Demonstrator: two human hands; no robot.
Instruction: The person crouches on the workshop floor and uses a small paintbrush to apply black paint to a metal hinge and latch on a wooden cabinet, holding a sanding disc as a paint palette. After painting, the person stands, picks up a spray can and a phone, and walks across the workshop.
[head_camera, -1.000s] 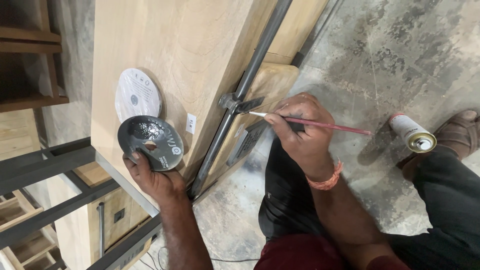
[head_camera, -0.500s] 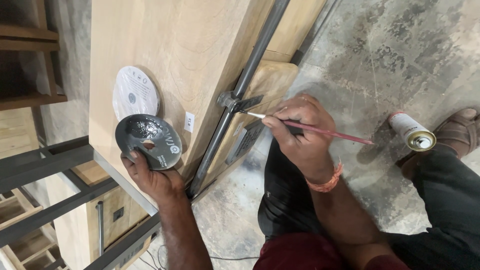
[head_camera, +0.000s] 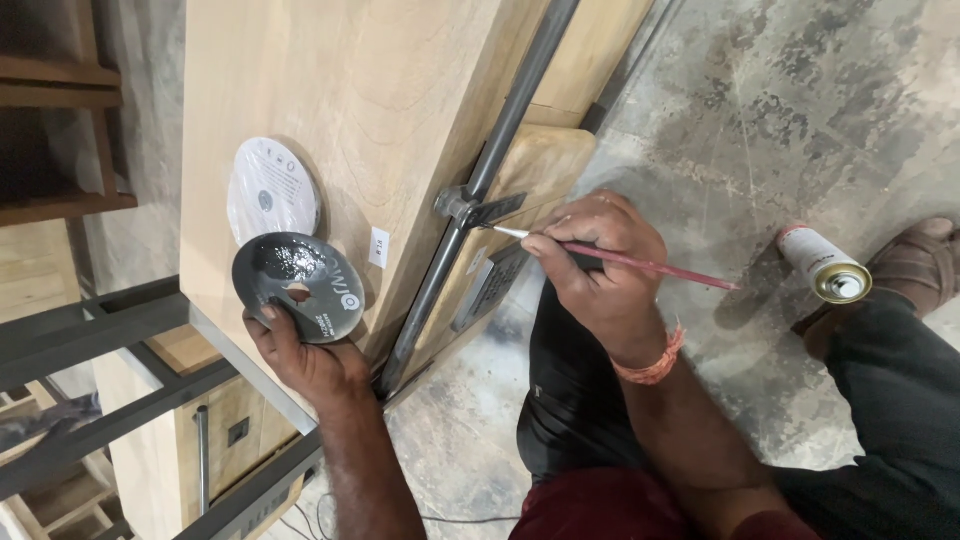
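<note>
A large pale wooden panel (head_camera: 380, 110) stands on a concrete floor (head_camera: 800, 100), with a grey metal bar (head_camera: 470, 215) running down its edge. The left hand (head_camera: 310, 360) has its grip closed on a dark disc (head_camera: 298, 287) wet with black paint, against the panel. The right hand (head_camera: 600, 265) pinches a thin red brush (head_camera: 640, 264), tip touching the bar's bracket (head_camera: 480, 208). A spray can (head_camera: 825, 265) lies nearby on the floor.

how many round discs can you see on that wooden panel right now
2. A dark disc with wet black paint is held against the wooden panel by the left hand. A white disc lies just above it, partly overlapped. Others may be hidden underneath.
</note>
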